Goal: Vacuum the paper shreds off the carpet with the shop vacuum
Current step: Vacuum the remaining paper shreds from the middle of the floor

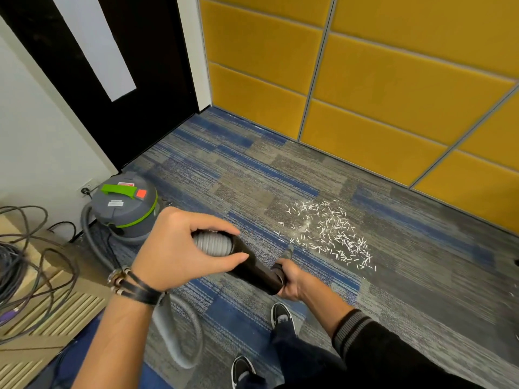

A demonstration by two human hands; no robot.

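Bare carpet [421,290] is seen to the right of the right hand [295,282], so room to pass is found there. Just ahead of that hand, paper shreds [328,234] are spread flat on the floor. Farther ahead, the way is shut by the yellow wall [393,94]. The gap between the right hand and the left hand [179,248] is filled by the black tube [252,266] and the grey hose [213,244]. Beyond the left hand the shop vacuum [126,209] is stood. Loose cables [33,262] are piled to its left.

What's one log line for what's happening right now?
left hand: grips hose | right hand: grips black tube | nozzle: at edge of paper shreds | shop vacuum: by wall
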